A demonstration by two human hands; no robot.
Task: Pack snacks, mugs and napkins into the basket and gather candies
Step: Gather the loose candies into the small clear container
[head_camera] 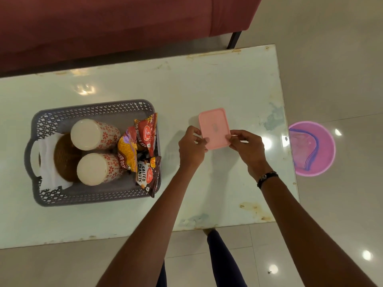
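I hold a pink lidded box over the pale surface with both hands. My left hand pinches its near left corner, fingers curled onto the lid edge; my right hand grips the near right corner the same way, a dark beaded band on that wrist. Whether the box touches the surface I cannot tell. Well to the left stands the grey lattice basket. In it lie two patterned mugs on their sides, bases toward me, beside a brown round thing on a white napkin. Snack packets stand along its right wall. On the floor beyond the surface's right edge sits a pink bucket.
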